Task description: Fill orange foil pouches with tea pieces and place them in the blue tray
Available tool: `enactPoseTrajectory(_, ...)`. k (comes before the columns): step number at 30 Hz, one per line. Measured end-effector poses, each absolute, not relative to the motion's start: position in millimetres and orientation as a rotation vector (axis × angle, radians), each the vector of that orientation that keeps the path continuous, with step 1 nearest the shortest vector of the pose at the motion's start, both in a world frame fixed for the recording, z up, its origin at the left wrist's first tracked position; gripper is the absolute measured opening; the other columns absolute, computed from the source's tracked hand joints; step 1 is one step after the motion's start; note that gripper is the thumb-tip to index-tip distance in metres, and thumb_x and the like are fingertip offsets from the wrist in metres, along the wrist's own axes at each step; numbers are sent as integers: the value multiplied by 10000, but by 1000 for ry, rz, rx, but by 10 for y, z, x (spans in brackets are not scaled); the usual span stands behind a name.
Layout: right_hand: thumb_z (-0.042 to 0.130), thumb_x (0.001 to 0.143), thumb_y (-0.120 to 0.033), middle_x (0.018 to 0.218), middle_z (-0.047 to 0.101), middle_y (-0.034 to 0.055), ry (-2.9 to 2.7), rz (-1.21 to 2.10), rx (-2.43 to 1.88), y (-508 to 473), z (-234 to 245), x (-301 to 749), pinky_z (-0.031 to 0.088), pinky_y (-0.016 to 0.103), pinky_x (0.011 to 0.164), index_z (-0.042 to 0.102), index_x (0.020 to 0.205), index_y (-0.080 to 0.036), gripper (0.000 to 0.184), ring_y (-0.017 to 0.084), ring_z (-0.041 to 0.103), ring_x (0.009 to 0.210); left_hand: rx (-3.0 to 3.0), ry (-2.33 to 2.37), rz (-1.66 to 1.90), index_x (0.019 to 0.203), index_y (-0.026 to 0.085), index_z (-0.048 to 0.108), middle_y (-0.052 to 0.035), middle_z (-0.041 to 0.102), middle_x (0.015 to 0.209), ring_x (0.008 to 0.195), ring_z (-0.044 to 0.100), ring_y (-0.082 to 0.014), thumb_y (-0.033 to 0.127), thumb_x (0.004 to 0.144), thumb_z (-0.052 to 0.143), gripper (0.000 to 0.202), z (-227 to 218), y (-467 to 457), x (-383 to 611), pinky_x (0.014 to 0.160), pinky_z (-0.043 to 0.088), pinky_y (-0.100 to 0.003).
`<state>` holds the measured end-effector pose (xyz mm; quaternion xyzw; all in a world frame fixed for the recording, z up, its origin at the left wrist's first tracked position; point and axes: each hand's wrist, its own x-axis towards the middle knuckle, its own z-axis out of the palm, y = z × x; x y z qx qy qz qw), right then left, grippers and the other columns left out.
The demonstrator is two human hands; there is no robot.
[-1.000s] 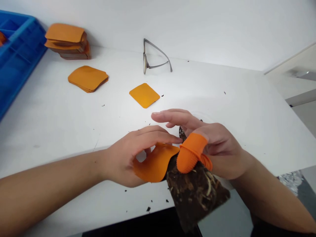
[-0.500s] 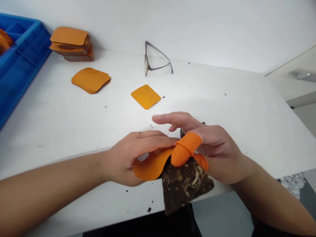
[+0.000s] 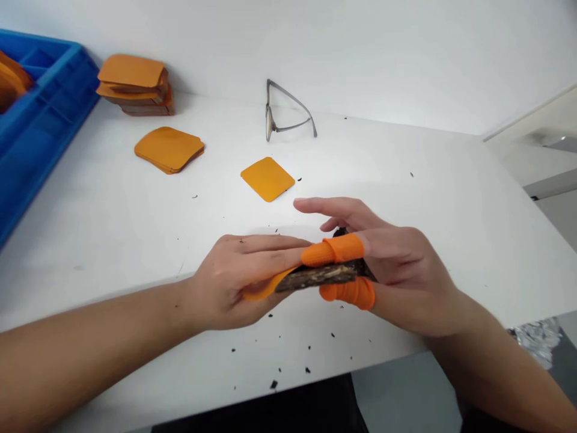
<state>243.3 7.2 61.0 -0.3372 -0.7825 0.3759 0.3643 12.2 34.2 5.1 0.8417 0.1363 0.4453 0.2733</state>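
Observation:
Both my hands meet above the front of the white table (image 3: pixel 406 198). My left hand (image 3: pixel 234 279) pinches the edge of a thin orange sheet (image 3: pixel 264 288) that curls off a dark brown fibrous slab (image 3: pixel 322 275). My right hand (image 3: pixel 387 270) grips that slab between two fingers that wear orange finger cots, one above and one below it. The slab lies nearly flat and I see it edge-on. The other fingers of my right hand stretch out over it.
A single orange sheet (image 3: pixel 267 178) lies on the table beyond my hands, grey glasses (image 3: pixel 283 111) stand by the wall. At the far left are a low pile of orange sheets (image 3: pixel 169 149), a taller stack (image 3: pixel 135 84) and a blue bin (image 3: pixel 36 114). Dark crumbs dot the front edge.
The brown slab has swung up from hanging over the table's edge to lying level between my hands. More crumbs lie on the table. The orange sheet shows less of its face.

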Motion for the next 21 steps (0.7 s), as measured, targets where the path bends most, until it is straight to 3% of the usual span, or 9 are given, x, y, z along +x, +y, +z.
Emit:
enactPoseTrajectory(4,832,816,-277,1421,647,55,-2012,844,-915,30,743,2485,579,486,1046,741,1190,-302,386,282,619,1299,2302,432,1149,1288,204,657,-62,779,1181,1027,770,-145,146,961,618,334,69,328,132,878,642,-196)
enactPoseTrajectory(6,808,842,-273,1400,652,31,-1977,729,-956,2,825,2463,559,502,1067,721,1210,-323,382,289,587,1341,2318,467,1095,1288,204,659,-54,776,1193,1040,766,-143,159,969,613,325,66,327,138,883,639,-196)
enactPoseTrajectory(8,786,859,-245,1349,670,23,-2016,554,-971,-14,894,2406,557,493,1037,729,1139,-319,295,277,603,1302,2298,471,1081,1285,211,654,-47,775,1192,1023,765,-132,182,980,611,309,56,326,145,876,635,-190)
enactPoseTrajectory(11,750,873,-165,1147,712,33,-2158,330,-948,-4,938,2328,562,442,924,722,937,-273,128,218,662,1068,2252,460,1099,1231,213,660,-43,780,1168,992,765,-121,197,981,624,254,36,324,154,854,627,-176)
enactPoseTrajectory(14,717,887,-139,911,655,26,-2228,206,-923,18,938,2337,531,371,745,668,784,-241,153,171,616,875,2260,443,1079,1193,214,671,-51,775,1172,993,756,-119,175,985,604,222,22,326,151,817,619,-169)
enactPoseTrajectory(17,735,874,-149,747,576,8,-2278,147,-921,6,957,2407,465,315,607,612,705,-207,217,140,549,737,2284,428,1033,1277,214,640,-69,765,1169,1010,740,-130,236,1001,600,280,19,333,145,841,613,-200)
enactPoseTrajectory(21,720,875,-109,700,624,0,-2357,116,-998,-59,1006,2476,430,295,523,618,712,-192,209,110,551,630,2263,417,938,1417,204,544,-77,742,1133,1002,706,-142,358,998,623,453,22,345,149,861,594,-230)
